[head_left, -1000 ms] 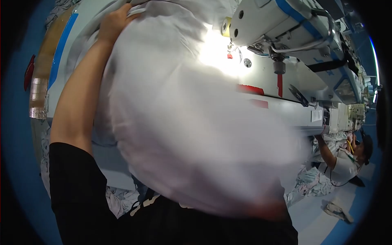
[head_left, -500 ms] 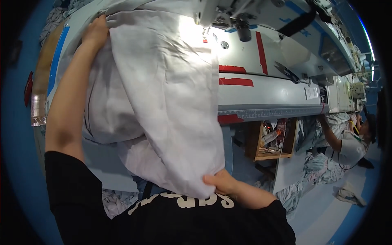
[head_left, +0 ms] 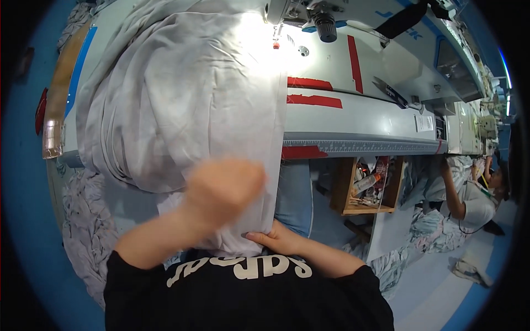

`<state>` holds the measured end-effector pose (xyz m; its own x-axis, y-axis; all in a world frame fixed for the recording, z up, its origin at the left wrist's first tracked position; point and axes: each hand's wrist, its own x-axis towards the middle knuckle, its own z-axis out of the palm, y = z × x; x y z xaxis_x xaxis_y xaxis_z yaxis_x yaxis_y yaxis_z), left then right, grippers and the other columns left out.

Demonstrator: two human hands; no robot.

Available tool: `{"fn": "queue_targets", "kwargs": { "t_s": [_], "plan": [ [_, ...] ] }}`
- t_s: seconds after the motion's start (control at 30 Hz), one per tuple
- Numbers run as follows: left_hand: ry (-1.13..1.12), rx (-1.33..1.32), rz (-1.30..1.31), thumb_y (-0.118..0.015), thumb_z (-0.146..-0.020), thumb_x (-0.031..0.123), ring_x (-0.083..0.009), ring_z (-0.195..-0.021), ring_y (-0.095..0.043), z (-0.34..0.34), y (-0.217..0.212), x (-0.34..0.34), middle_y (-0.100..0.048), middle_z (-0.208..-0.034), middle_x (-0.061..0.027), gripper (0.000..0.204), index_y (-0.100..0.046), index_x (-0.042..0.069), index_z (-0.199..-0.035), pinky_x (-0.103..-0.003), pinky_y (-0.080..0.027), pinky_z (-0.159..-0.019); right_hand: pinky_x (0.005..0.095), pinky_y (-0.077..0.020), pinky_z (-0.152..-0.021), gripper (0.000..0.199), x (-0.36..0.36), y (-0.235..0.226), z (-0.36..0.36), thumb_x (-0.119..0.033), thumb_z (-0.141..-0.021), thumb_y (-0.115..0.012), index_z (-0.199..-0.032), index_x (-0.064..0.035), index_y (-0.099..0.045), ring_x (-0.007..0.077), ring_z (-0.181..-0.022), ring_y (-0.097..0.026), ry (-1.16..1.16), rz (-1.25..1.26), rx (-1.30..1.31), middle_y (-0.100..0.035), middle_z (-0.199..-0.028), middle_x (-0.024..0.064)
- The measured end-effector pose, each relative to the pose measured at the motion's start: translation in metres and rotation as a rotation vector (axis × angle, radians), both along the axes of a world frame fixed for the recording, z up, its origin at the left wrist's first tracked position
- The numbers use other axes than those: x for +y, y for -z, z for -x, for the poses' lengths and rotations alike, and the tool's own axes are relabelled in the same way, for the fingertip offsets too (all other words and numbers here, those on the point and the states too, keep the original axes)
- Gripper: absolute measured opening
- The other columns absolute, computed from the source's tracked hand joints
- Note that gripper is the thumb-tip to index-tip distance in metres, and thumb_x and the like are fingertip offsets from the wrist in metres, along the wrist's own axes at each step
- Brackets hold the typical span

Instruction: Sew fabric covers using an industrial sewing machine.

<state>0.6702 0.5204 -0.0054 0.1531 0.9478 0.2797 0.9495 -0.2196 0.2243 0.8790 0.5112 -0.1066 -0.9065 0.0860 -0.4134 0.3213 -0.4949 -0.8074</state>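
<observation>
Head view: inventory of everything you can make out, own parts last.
Pale fabric: 1, off-white, over table edge
Sewing machine: 1, white, upper right
Table: 1, white, upper left
Red tape strips: 4, red, right of fabric
Blue tape strip: 1, blue, table's left end
Thread snips: 1, black-handled, right
Ruler strip: 1, grey, front edge
Drawer: 1, brown, below ruler strip
Fabric heaps: several, pale, low both sides
Co-worker: 1, white top, far right
Shirt: 1, black, bottom
Left hand: 1, blurred, over fabric
Right hand: 1, bare, grip on fabric

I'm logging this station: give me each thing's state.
Cloth: bunched at left, front hanging down
Left hand: above the cloth, blurred, grip unclear
Right hand: closed on the cloth's lower end
Sewing machine: lit; whether running, unclear
Wooden box: open, holding things
Snips: lying down, unheld
</observation>
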Motion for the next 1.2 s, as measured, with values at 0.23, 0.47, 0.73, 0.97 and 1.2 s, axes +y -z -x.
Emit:
{"fn": "queue_targets", "kwargs": {
  "t_s": [0.23, 0.47, 0.73, 0.97, 1.2],
  "plan": [
    [-0.191, -0.133, 0.124, -0.069, -0.076, 0.018, -0.0229, -0.047, -0.056, -0.030, 0.046, -0.012, -0.051, -0.055, -0.0050, 0.025, -0.048, 0.011, -0.064, -0.034, -0.043, -0.042, 0.0354, -0.0440, -0.094, 0.028, -0.001, 0.017, -0.006, -0.023, -0.097, -0.054, -0.118, -0.0046, -0.060, 0.0243, -0.111, -0.058, -0.112, -0.282, -0.047, -0.062, -0.116, 0.0116],
    [-0.095, -0.172, 0.311, -0.067, -0.076, 0.020, -0.0246, -0.047, -0.058, -0.048, 0.036, -0.003, -0.056, -0.053, -0.0061, 0.020, -0.054, 0.009, -0.066, -0.035, -0.046, -0.042, 0.0453, -0.0477, -0.064, 0.041, 0.008, -0.006, -0.004, -0.033, -0.096, -0.052, -0.082, 0.0045, -0.061, 0.0433, -0.069, -0.057, -0.028, -0.584, -0.050, -0.060, -0.071, 0.0247],
    [0.213, -0.312, 0.491, -0.066, -0.078, 0.024, -0.0284, -0.053, -0.062, -0.021, 0.025, 0.009, -0.060, -0.059, -0.0108, 0.019, -0.059, 0.008, -0.071, -0.039, -0.050, -0.049, 0.0378, -0.0537, -0.082, 0.014, 0.122, -0.052, 0.018, -0.013, -0.076, -0.069, -0.089, -0.0082, -0.068, 0.0217, -0.089, -0.068, 0.139, -1.641, 0.427, -0.070, -0.095, 0.0073],
    [-0.347, -0.344, -0.377, -0.062, -0.085, 0.021, -0.0348, -0.093, -0.061, 0.113, 0.063, 0.178, -0.063, -0.100, -0.0159, 0.032, -0.056, 0.006, -0.113, -0.045, -0.049, -0.076, 0.0357, -0.0512, -0.093, 0.018, 0.129, -0.036, 0.039, -0.004, -0.082, -0.060, -0.096, -0.0030, -0.070, 0.0215, -0.103, -0.066, -0.029, -1.474, 0.557, -0.070, -0.103, 0.0109],
    [-0.457, -0.301, -0.137, -0.072, -0.075, 0.034, -0.0331, -0.085, -0.063, 0.161, 0.059, 0.258, -0.067, -0.090, -0.0148, 0.036, -0.066, 0.004, -0.094, -0.041, -0.049, -0.074, 0.0362, -0.0507, -0.096, 0.018, 0.152, -0.050, 0.046, -0.007, -0.082, -0.063, -0.099, -0.0010, -0.067, 0.0227, -0.108, -0.063, -0.054, -1.353, 0.512, -0.067, -0.107, 0.0118]
  ]
}}
